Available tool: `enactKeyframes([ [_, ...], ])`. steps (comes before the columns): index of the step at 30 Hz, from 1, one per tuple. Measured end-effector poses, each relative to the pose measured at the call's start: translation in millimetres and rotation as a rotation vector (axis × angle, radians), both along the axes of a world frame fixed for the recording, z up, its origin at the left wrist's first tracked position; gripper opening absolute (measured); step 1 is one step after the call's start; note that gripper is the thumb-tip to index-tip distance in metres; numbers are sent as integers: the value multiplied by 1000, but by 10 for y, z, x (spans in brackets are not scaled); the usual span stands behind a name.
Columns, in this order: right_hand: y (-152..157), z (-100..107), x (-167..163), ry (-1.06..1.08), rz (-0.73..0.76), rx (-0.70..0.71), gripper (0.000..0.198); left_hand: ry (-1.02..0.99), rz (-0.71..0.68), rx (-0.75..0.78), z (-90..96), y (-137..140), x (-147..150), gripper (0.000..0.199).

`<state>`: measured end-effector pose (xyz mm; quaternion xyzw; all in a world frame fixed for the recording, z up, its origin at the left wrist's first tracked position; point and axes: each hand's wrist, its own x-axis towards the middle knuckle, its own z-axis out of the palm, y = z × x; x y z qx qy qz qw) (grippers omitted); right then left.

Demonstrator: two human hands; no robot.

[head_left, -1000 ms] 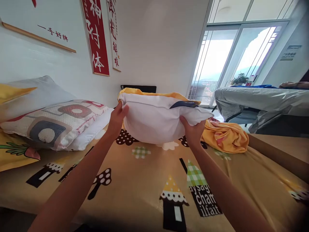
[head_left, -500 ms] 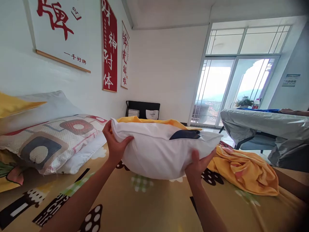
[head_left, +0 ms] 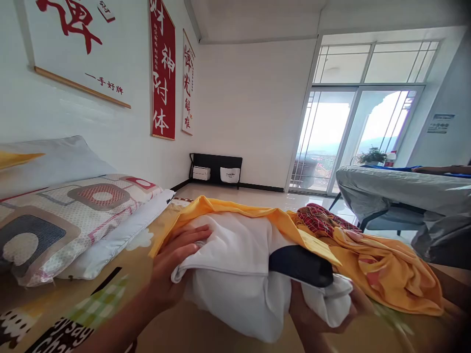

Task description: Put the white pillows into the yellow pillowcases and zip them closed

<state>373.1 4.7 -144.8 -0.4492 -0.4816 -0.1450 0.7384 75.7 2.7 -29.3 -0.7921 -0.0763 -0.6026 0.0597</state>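
Note:
In the middle of the head view is a white pillow (head_left: 243, 299), its far side tucked under the edge of a yellow pillowcase (head_left: 235, 208). My left hand (head_left: 176, 260) grips the pillow's left end, fingers laid over the white cloth close to the pillowcase edge. At the other end, my right hand (head_left: 331, 314) is closed around the bunched right corner from below, its fingers partly hidden by the cloth. A dark navy patch (head_left: 301, 264) shows on the pillow's right part, partly beneath the yellow edge.
Left on the patterned bed sheet (head_left: 103, 304) lie a patterned pillow (head_left: 99, 196) and other white pillows. Crumpled yellow cloth (head_left: 390, 269) and red plaid cloth (head_left: 324, 218) lie right. Beyond stand a covered table (head_left: 390, 186), a chair (head_left: 393, 223) and a low black rack (head_left: 215, 162).
The pillow has come lower and nearer to me, its right corner now bunched in my right hand. My left hand's fingers have moved over the top. More of the yellow pillowcase shows around the far side.

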Motion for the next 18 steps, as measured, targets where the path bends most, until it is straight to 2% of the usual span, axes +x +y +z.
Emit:
enactKeyframes([
  [2, -64, -22, -41, -101, -273, 205, 47, 57, -27, -23, 33, -55, 8, 24],
  [3, -95, -18, -73, -186, -321, 262, 40, 90, -40, -51, 41, -71, 10, 21],
  [4, -121, 5, -105, -284, -292, 267, 33, 127, -49, -89, 44, -78, 10, 19],
  [6, -156, 106, -140, -392, -142, 193, 23, 186, -38, -215, 35, -77, 0, 17],
  [7, -161, 178, -133, -368, -68, 140, 22, 197, -13, -300, 26, -71, -10, 20],
  [10, -131, 394, -17, -77, 83, -51, 31, 241, 52, -587, -5, -60, -39, 38],
  [12, -100, 483, 86, 76, 191, -156, 38, 333, 53, -734, -15, -59, -44, 42],
  [14, -89, 518, 146, 92, 331, -245, 43, 469, 26, -808, -16, -57, -35, 42],
  [18, -155, 526, 116, -73, 527, -424, 50, 621, -32, -836, -22, -64, 16, 45],
])
